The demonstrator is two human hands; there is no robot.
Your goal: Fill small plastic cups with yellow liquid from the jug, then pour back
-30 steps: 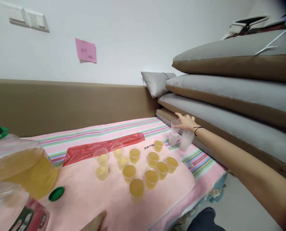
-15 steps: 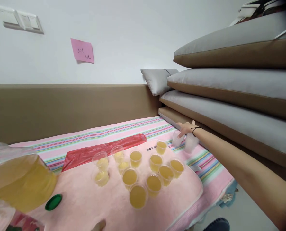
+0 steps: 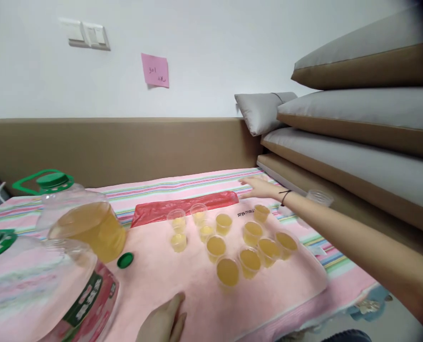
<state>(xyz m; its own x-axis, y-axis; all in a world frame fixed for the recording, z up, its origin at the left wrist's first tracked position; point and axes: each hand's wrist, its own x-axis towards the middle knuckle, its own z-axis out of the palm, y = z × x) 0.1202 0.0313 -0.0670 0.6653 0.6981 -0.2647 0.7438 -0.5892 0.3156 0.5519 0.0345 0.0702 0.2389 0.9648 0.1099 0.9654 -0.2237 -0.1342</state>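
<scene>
My right hand (image 3: 257,187) is stretched over the striped cloth near the far edge of the pink mat (image 3: 147,280), fingers spread, holding nothing I can see. Below and behind that forearm are stacked clear plastic cups (image 3: 320,197), partly hidden by the arm. At the bottom edge, my left hand (image 3: 161,320) rests low over the mat with its fingers loosely extended and nothing in them. Between the hands stand several clear cups of yellow liquid (image 3: 227,273), some fuller than others. A smaller group holds paler, shallower liquid (image 3: 178,242).
A large jug of yellow liquid (image 3: 90,228) with a green handle stands left, behind another clear jug with a red label (image 3: 93,304). A green cap (image 3: 125,260) lies on the mat. Folded red plastic (image 3: 183,209) lies along its back edge. Stacked grey-brown cushions (image 3: 357,142) rise at right.
My right hand has left the stacked clear cups and swung left over the cloth. More of my left hand shows. The view has turned left, bringing the jugs further in.
</scene>
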